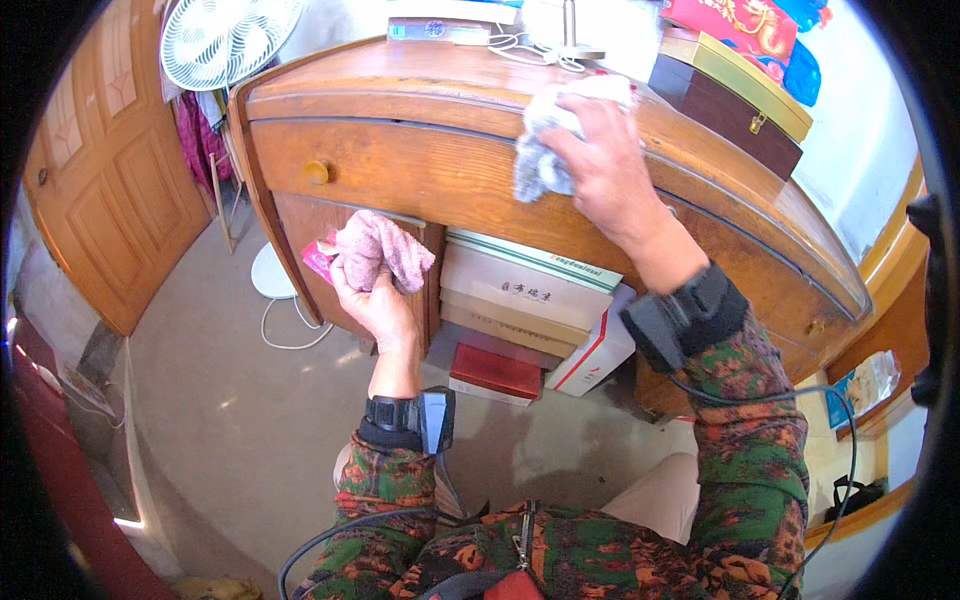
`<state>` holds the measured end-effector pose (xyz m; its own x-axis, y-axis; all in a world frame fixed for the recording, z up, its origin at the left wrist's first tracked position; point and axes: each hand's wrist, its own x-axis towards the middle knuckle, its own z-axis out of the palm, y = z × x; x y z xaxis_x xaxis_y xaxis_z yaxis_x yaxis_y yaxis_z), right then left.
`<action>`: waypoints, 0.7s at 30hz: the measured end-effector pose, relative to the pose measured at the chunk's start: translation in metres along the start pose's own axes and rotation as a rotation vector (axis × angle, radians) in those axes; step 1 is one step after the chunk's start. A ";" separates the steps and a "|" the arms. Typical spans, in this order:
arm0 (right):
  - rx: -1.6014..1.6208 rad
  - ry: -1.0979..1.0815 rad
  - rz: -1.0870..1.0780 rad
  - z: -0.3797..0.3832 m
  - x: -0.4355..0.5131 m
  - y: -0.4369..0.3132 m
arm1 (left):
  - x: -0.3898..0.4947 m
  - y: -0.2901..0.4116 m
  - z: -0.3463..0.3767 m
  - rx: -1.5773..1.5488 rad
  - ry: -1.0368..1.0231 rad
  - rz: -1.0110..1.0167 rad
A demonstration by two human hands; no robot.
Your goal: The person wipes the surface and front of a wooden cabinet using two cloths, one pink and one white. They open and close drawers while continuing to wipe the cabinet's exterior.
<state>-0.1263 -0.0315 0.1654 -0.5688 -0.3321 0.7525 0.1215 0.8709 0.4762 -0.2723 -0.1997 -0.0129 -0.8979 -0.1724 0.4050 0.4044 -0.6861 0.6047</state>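
Note:
My left hand (375, 300) is closed around a crumpled pink cloth (375, 251), with a small pink packet (321, 259) showing beside it, in front of the cupboard door of a wooden desk (450, 161). Higher up and to the right, my right hand (607, 165) holds a white and grey cloth (547, 139) at the desk's front edge. That cloth lies partly over the top and hangs over the upper part of the drawer front. A round knob (319, 172) sits on the drawer, left of the cloth.
A lamp base (581, 52), cables (517, 46) and a book (439, 30) are on the desktop, with stacked boxes (727, 105) at the right. More boxes (525, 289) fill the space below. A fan (229, 37) and wooden door (120, 165) are at the left.

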 end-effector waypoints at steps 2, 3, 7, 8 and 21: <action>0.035 0.013 -0.026 0.024 0.026 -0.012 | 0.001 0.001 0.001 -0.009 0.054 -0.053; 0.046 0.023 -0.043 0.034 0.037 -0.018 | 0.001 0.002 0.001 -0.047 0.041 -0.044; 0.009 0.051 -0.030 0.065 0.068 -0.043 | 0.003 0.006 0.002 0.058 0.053 -0.032; 0.003 0.050 -0.023 0.067 0.069 -0.045 | 0.003 0.007 0.003 0.017 0.065 -0.040; -0.070 -0.136 -0.227 -0.012 -0.007 -0.006 | 0.007 0.012 -0.003 -0.018 0.144 -0.121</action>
<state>-0.1129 -0.0392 0.1627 -0.6910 -0.4603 0.5573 0.0319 0.7508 0.6598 -0.2747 -0.2111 -0.0049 -0.9558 -0.1866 0.2270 0.2903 -0.7200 0.6304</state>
